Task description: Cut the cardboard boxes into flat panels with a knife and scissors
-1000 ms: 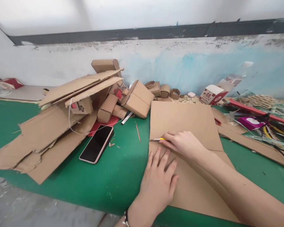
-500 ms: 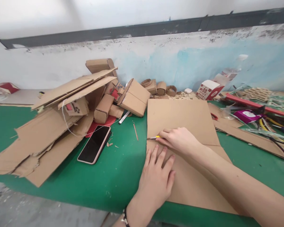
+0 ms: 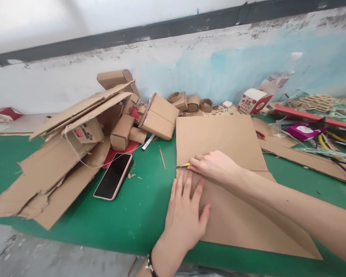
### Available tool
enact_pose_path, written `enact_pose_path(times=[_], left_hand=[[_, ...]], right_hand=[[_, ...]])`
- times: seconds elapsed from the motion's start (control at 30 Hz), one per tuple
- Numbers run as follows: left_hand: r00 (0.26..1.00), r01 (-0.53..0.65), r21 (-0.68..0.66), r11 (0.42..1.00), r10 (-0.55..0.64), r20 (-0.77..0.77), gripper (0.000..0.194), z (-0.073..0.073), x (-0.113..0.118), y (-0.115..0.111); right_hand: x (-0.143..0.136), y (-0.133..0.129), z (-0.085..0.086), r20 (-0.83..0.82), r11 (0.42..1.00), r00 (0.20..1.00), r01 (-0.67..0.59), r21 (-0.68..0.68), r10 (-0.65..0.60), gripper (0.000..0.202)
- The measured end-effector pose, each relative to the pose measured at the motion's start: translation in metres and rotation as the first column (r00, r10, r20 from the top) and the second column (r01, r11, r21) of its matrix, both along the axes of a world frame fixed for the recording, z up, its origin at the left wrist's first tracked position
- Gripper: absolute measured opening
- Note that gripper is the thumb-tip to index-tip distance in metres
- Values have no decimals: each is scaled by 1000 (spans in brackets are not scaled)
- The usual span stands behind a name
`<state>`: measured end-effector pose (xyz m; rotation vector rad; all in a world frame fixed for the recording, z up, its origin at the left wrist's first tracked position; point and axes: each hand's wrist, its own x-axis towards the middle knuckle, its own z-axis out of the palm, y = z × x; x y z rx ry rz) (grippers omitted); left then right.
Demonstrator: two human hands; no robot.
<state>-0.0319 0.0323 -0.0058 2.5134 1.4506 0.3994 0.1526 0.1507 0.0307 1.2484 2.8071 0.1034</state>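
A large sheet of brown cardboard (image 3: pixel 219 134) lies on the green tabletop in front of me, with a line running across its middle. My right hand (image 3: pixel 215 163) is closed around a yellow utility knife (image 3: pixel 188 164). Its thin blade points left and meets the sheet's left edge at that line. Just below the blade, my left hand (image 3: pixel 186 211) lies flat on the near part of the sheet, fingers spread and holding nothing. Most of the knife is hidden inside my right hand.
Left of the sheet are a phone (image 3: pixel 113 177), a white-handled cutter (image 3: pixel 148 142) and a pile of cardboard pieces (image 3: pixel 54 154). Cardboard boxes (image 3: pixel 160 115) stand behind. To the right lie a cardboard strip (image 3: pixel 305 161), a purple packet (image 3: pixel 304 131) and cables.
The view has shifted slightly. The sheet's near right corner now shows below my right forearm. Both hands keep nearly the same places on the cardboard, the blade still at its left edge.
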Motion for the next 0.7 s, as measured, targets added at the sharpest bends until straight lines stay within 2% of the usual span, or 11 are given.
enact_pose_path(times=[0.23,0.7], left_hand=[[999,7,-15,1000,-7,-34,69,1,1,0],[999,3,-17,1000,-4,-39,66,2,0,0]], right_hand=[[0,1,8,2,999,999,-32,-19,32,31],[-3,-6,12,5,999,1000,-9,-35,9,30]])
